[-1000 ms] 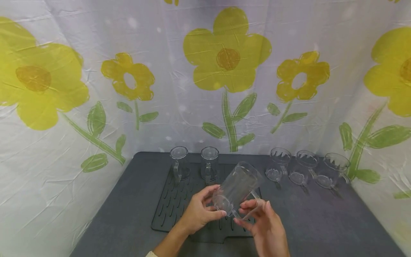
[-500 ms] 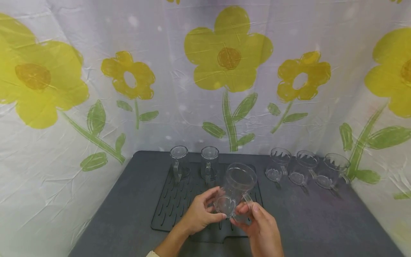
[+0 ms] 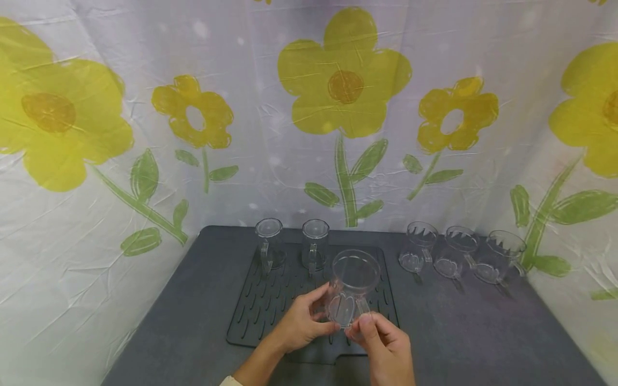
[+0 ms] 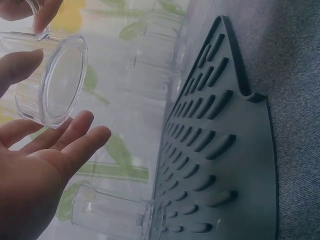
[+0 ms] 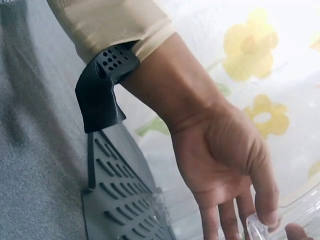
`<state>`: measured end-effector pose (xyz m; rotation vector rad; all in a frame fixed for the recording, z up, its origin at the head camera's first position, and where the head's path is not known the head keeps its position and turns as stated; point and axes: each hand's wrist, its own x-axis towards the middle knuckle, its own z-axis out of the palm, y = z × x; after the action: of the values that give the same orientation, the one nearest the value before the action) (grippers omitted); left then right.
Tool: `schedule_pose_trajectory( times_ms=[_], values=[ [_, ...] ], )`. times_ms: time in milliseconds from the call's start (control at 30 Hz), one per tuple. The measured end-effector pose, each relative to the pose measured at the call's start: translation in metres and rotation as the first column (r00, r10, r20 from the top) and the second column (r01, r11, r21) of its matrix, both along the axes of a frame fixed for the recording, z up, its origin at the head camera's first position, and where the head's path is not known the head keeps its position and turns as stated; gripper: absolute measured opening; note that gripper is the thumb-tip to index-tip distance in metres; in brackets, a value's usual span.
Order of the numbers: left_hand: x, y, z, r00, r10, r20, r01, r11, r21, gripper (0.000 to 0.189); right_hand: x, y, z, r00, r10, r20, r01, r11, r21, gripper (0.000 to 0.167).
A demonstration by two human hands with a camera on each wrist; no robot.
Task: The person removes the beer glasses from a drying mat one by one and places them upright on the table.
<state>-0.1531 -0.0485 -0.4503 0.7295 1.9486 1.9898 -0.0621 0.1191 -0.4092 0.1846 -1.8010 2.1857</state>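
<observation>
A clear glass mug (image 3: 354,271) is held above the drying mat, its mouth upward and its base toward the mat. My left hand (image 3: 303,324) grips the lower left side of the mug, thumb in front. My right hand (image 3: 386,343) pinches the handle at the lower right. In the left wrist view, the mug's round base (image 4: 66,82) lies between the left thumb and fingers, clear of the mat. The right wrist view shows the right thumb on the clear handle (image 5: 256,227); most of the mug is outside that view.
A dark ridged drying mat (image 3: 256,321) lies on the grey table (image 3: 169,321). Two upside-down glass mugs, a left one (image 3: 270,249) and a right one (image 3: 315,249), stand at its back. Three upright mugs, including a middle one (image 3: 456,257), stand at the back right. A flowered curtain (image 3: 270,177) hangs behind.
The mug has swung from leaning right to nearly upright, its mouth now facing up toward the head camera. My right hand has moved left and closed its pinch on the handle.
</observation>
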Motion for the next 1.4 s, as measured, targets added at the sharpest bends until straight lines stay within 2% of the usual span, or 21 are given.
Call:
schedule_pose_trajectory(
  times_ms=[133,300,433,600,733,833,1033,1133,1233,1400],
  values=[
    [0.0,0.0,-0.002,1.0,-0.003,-0.02,0.003,1.0,-0.016,0.082,0.001,-0.003,0.0,0.999,-0.035,0.006,0.035,0.999,-0.037,0.023],
    [0.0,-0.003,-0.003,0.998,0.028,-0.049,-0.031,0.998,-0.058,0.079,-0.001,-0.002,0.0,0.995,-0.085,-0.042,0.081,0.993,-0.082,0.019],
    [0.0,-0.01,-0.005,0.997,0.057,-0.059,-0.061,0.996,-0.068,0.078,-0.002,0.004,0.0,0.991,-0.128,-0.049,0.124,0.989,-0.087,0.018],
    [0.0,-0.023,-0.005,0.992,0.093,-0.081,-0.099,0.993,-0.067,0.077,-0.006,0.016,0.0,0.988,-0.112,-0.107,0.095,0.984,-0.152,0.017],
    [0.0,-0.037,-0.006,0.984,0.145,-0.103,-0.152,0.987,-0.061,0.077,-0.01,0.026,0.002,0.984,-0.116,-0.134,0.091,0.979,-0.182,0.018],
    [0.001,-0.049,-0.008,0.971,0.204,-0.124,-0.212,0.976,-0.051,0.076,-0.011,0.033,0.003,0.983,-0.136,-0.122,0.113,0.977,-0.179,0.018],
    [0.001,-0.073,-0.019,0.938,0.33,-0.106,-0.334,0.942,-0.025,0.075,-0.013,0.047,0.001,0.978,-0.163,-0.132,0.139,0.975,-0.176,0.018],
    [0.002,-0.087,-0.025,0.92,0.379,-0.102,-0.384,0.923,-0.024,0.076,-0.014,0.054,-0.002,0.973,-0.165,-0.16,0.124,0.963,-0.238,0.019],
    [0.004,-0.1,-0.029,0.898,0.421,-0.127,-0.427,0.904,-0.023,0.075,-0.016,0.061,-0.006,0.968,-0.176,-0.181,0.116,0.947,-0.3,0.021],
    [0.006,-0.116,-0.034,0.866,0.469,-0.175,-0.48,0.877,-0.025,0.076,-0.018,0.074,-0.01,0.958,-0.211,-0.193,0.136,0.931,-0.339,0.022]
  ],
)
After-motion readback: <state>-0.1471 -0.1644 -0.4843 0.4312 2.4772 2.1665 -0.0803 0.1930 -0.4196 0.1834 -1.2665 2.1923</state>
